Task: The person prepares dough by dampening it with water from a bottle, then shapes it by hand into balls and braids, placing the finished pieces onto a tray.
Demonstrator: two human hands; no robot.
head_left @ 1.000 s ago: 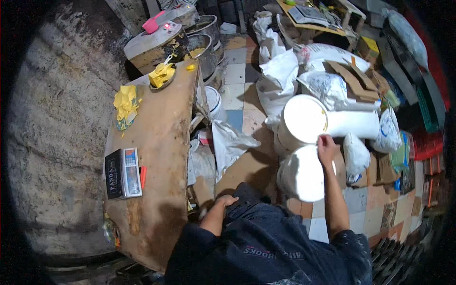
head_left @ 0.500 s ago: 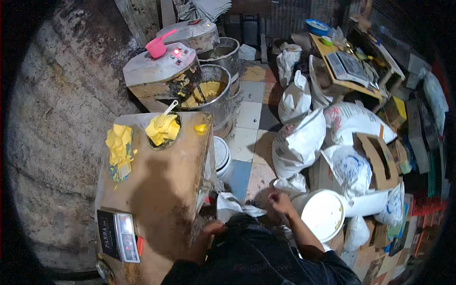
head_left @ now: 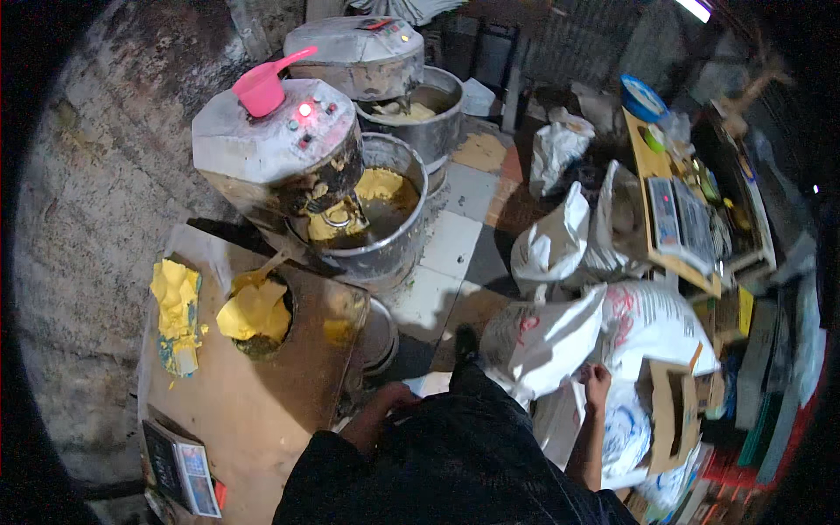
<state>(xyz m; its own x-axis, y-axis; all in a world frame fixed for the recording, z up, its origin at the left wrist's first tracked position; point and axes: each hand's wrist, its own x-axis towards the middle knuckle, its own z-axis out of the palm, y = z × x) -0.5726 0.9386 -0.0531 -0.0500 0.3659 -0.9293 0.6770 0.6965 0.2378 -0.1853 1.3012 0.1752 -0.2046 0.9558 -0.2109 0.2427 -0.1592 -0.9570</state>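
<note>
My left hand [head_left: 397,401] hangs low beside the right edge of the wooden table [head_left: 262,398]; its fingers are mostly hidden against my dark clothes. Out to the right, my right hand [head_left: 597,385] is loosely curled over the white sacks [head_left: 547,337], with nothing visible in it. On the table a dark round tub [head_left: 282,337] holds a smooth yellow mass [head_left: 254,311] with a pale handle sticking up. Another yellow lump [head_left: 175,302] lies at the table's left side. Ahead stands a mixer [head_left: 262,131] whose metal bowl [head_left: 416,214] contains yellow dough.
A pink dipper [head_left: 260,90] rests on the nearer mixer; a second mixer [head_left: 350,57] is behind it. A tiled floor strip [head_left: 451,245] runs between mixers and sacks. Scales sit on the near table [head_left: 194,477] and the right-hand table [head_left: 678,223]. A lidded bucket [head_left: 381,337] stands beside the table.
My view has moved forward, and the mixers look nearer. The white bucket at my right has left the view. My right hand has swung outward to the right, above the sacks.
</note>
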